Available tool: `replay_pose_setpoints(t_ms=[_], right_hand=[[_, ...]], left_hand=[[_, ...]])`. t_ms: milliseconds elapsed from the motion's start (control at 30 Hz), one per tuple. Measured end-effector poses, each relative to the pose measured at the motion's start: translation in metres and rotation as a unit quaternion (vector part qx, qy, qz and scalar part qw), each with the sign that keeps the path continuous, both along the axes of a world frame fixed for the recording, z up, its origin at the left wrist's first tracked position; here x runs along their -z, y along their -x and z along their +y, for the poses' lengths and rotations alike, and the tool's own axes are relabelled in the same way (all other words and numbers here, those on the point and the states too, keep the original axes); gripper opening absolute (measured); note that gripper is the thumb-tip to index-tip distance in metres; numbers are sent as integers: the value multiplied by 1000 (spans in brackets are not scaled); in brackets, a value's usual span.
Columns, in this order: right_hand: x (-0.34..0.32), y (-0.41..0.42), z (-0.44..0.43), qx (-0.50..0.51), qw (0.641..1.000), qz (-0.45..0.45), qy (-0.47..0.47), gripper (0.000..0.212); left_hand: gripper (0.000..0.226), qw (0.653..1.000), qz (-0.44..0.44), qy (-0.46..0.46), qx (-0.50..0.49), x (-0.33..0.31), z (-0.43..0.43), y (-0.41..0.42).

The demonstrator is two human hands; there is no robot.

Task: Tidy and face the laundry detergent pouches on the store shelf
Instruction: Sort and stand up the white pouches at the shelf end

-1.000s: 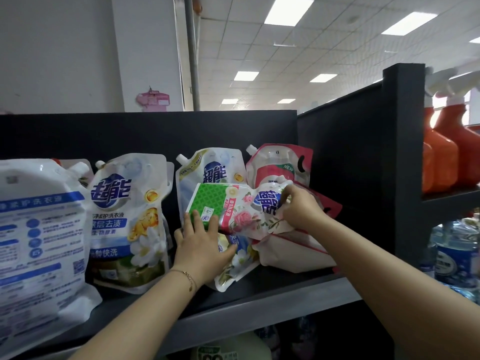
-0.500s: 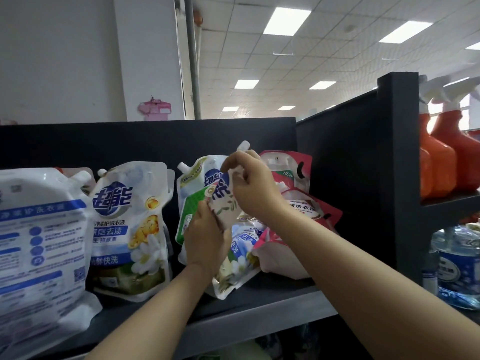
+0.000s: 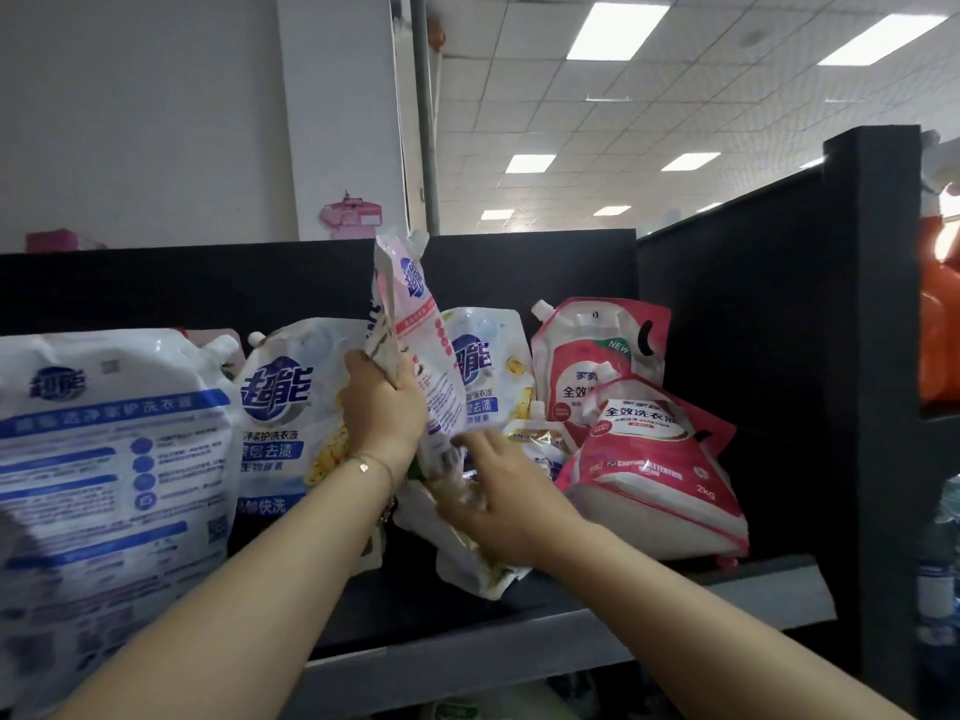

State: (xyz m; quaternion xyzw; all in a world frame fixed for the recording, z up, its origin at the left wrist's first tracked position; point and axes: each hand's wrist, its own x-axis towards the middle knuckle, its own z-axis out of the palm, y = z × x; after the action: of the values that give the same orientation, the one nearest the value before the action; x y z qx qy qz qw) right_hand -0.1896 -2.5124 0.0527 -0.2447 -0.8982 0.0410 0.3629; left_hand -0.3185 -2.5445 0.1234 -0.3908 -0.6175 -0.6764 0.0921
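The left hand (image 3: 384, 407) grips a pink-and-white pouch (image 3: 418, 335) around its lower middle, fingers curled round it, holding it upright and edge-on above the shelf (image 3: 571, 636) with its spout at the top. The right hand (image 3: 501, 504) has its fingers straight and spread at the pouch's bottom end, though blur hides the exact contact. Blue-and-white pouches (image 3: 280, 407) stand on the shelf to the left, and two red pouches (image 3: 654, 475) lean at the right.

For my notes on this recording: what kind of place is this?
Probably a shop aisle: detergent pouches stand on a black shelf, orange spray bottles sit in the next bay, and ceiling light panels span a large hall.
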Motion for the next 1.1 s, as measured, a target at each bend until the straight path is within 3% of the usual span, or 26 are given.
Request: replay_pose_setpoints(t_ms=[67, 133, 267, 367, 500, 633, 767, 967, 1100], right_hand=[[11, 5, 5, 56, 992, -110, 19, 78], [19, 9, 9, 100, 981, -166, 19, 86], [17, 8, 18, 132, 972, -197, -2, 63], [15, 4, 27, 128, 970, -206, -20, 55], [18, -7, 40, 126, 965, -191, -129, 57], [16, -17, 50, 102, 966, -188, -147, 62], [15, -25, 54, 75, 970, -198, -122, 66], [19, -28, 43, 72, 976, -185, -92, 67], [29, -27, 40, 85, 977, -171, -97, 69]], left_hand=[[28, 1000, 1, -6, -2, 2, 0, 2], [27, 1000, 4, -24, -8, 2, -1, 2], [18, 998, 5, -57, -20, -5, 0, 3], [19, 998, 14, -58, -28, -11, -2, 9], [21, 999, 17, -31, -32, 1, -6, 17], [23, 998, 30, 2, -48, 37, -12, 16], [30, 994, 92, -52, -15, 62, -15, 12], [54, 979, 187, -32, -67, 50, -36, 21], [41, 949, 300, -65, -64, 59, -53, 16]])
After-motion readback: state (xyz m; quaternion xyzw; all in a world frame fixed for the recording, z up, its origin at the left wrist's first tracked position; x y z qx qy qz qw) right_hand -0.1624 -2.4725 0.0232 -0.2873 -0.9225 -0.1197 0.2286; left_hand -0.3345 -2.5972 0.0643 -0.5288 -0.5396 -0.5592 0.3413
